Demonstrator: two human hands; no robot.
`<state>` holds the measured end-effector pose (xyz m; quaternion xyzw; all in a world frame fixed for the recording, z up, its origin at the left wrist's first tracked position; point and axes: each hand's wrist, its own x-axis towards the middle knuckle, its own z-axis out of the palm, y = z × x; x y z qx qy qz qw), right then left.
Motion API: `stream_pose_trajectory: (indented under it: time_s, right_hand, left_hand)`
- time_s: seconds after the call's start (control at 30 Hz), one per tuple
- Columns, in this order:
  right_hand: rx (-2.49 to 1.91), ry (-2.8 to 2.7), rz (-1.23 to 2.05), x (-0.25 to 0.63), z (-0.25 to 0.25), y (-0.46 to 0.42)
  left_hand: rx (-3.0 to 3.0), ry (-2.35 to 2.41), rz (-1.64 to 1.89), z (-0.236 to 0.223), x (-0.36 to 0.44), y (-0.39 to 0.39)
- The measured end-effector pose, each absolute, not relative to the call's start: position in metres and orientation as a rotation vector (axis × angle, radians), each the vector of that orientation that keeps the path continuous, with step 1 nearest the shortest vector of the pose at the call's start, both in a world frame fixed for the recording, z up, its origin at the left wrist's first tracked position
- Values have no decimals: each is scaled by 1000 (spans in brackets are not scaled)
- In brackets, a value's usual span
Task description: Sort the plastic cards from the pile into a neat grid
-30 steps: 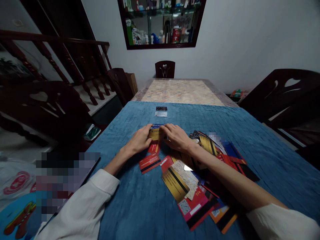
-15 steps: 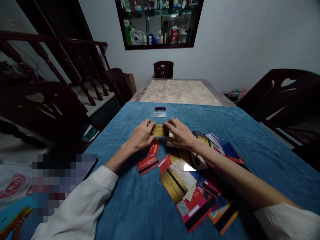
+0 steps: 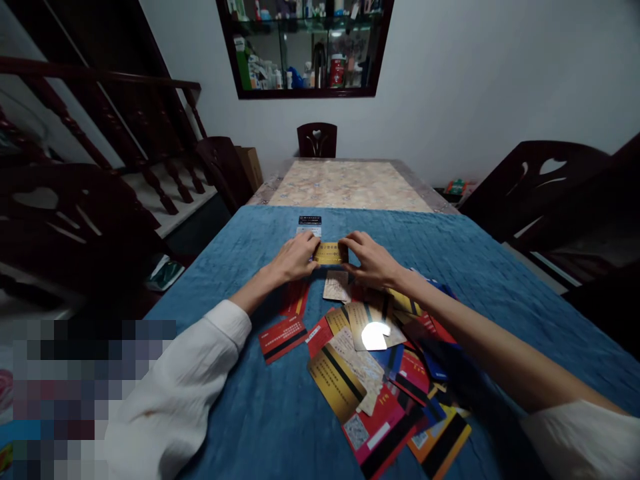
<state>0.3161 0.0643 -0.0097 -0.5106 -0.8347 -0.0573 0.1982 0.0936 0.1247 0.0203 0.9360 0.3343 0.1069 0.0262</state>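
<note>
Pinching the left edge of the gold card [image 3: 331, 253], my left hand [image 3: 296, 257] has its fingers nearly closed; my right hand [image 3: 373, 261] grips the right edge likewise, seemingly keeping it straight over the cloth [image 3: 260, 420], beyond the loose pile [image 3: 337, 381].

Four chairs [image 3: 317, 141] in view, two hands [image 3: 299, 256], two QR-code cards [image 3: 383, 427], one red jar [image 3: 337, 71], one tabletop [image 3: 240, 373]!
</note>
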Motion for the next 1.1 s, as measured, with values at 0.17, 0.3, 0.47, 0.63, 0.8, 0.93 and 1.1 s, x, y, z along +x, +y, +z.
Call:
stream_pose_trajectory:
  time_s: [0.17, 0.3, 0.47, 0.63, 0.8, 0.93, 1.1]
  right_hand:
    - [-1497, -2316, -105, 332, -11, 78]
    - [-1533, -2321, -90, 344, -13, 90]
    - [-1608, -2324, -86, 356, -17, 109]
    - [-1708, -2338, -63, 365, -21, 132]
    - [-1802, -2332, -63, 373, -29, 154]
    - [-1857, -2315, -61, 375, -34, 166]
    - [-1886, -2300, -43, 375, -40, 176]
  left_hand:
    - [2884, 1006, 289, 16, 113, 144]
    - [2892, 1017, 252, 13, 126, 158]
    - [2886, 1010, 213, 6, 141, 177]
    - [2901, 1033, 152, -1, 158, 204]
    - [2840, 1083, 130, -9, 171, 226]
    - [2800, 1124, 122, -12, 177, 234]
    - [2762, 1165, 93, -15, 182, 241]
